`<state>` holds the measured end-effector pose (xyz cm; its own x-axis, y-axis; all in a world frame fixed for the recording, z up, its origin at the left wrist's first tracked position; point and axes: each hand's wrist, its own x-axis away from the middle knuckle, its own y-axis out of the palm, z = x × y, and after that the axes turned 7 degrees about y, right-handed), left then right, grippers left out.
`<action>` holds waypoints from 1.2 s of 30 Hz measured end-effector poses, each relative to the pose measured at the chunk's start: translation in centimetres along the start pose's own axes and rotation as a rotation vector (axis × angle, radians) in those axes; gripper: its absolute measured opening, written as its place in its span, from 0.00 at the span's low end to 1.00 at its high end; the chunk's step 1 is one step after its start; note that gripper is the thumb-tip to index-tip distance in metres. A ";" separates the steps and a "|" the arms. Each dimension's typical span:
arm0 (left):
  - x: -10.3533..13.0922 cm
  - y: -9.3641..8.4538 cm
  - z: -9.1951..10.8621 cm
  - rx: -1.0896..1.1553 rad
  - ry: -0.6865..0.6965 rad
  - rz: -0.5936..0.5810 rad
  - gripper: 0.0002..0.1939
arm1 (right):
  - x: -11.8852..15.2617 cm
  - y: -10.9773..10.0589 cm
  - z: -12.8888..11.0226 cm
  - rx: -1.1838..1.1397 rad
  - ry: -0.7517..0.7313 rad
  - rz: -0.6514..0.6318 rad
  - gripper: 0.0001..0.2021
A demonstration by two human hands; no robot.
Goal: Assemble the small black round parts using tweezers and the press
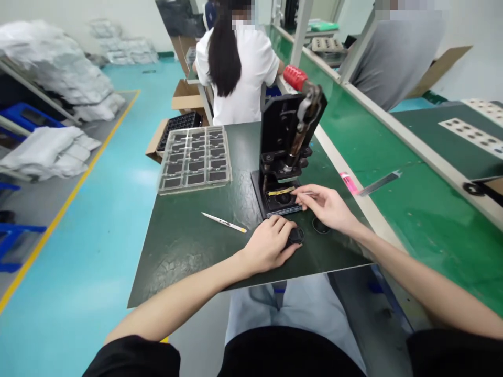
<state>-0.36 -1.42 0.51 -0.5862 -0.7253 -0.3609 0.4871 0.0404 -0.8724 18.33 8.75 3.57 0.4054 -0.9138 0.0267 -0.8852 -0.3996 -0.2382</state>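
Note:
A black press (288,141) with a red handle (295,78) stands on the dark green table (188,235). On its base lies a thin yellow strip (281,192). My right hand (324,207) is at the right side of the base, fingertips pinched at the strip's right end; what they hold is too small to make out. My left hand (271,243) rests on the table in front of the press, its fingers closed round a round black part (296,235). Another round black piece (321,225) lies below my right hand.
A clear tray (194,158) of dark flat parts sits at the table's back left. A white pen-like tool (223,222) lies left of my left hand. Beyond the table sits a person in white (251,63). A green conveyor (393,188) runs along the right.

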 end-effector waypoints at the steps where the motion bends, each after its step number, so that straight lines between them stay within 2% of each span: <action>1: 0.0 0.0 -0.1 0.004 0.011 -0.014 0.17 | -0.8 0.3 -0.1 -0.003 0.004 -0.014 0.27; 6: 0.0 0.0 -0.7 0.048 0.073 -0.008 0.17 | -3.2 0.9 0.3 0.082 -0.033 0.048 0.28; 13: 0.0 0.2 -0.7 0.065 0.082 -0.012 0.15 | -3.4 1.6 1.1 0.276 -0.162 0.105 0.24; 21: 0.1 0.1 -0.6 0.083 0.033 0.015 0.17 | -3.2 2.1 1.5 0.244 -0.194 0.176 0.19; 27: 0.1 0.0 -0.3 -0.032 -0.068 0.035 0.23 | -3.1 1.8 1.3 0.246 -0.184 0.164 0.17; 33: 0.1 -0.1 0.0 -0.057 -0.085 0.042 0.18 | -3.2 1.9 1.3 0.289 -0.205 0.168 0.17; 36: 0.1 0.0 -0.2 -0.010 -0.095 0.045 0.17 | -3.2 1.9 1.1 0.215 -0.206 0.220 0.20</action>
<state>-0.52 -1.36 0.46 -0.4999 -0.7843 -0.3673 0.5046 0.0809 -0.8595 15.59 10.97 2.00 0.2677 -0.9335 -0.2387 -0.8969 -0.1508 -0.4158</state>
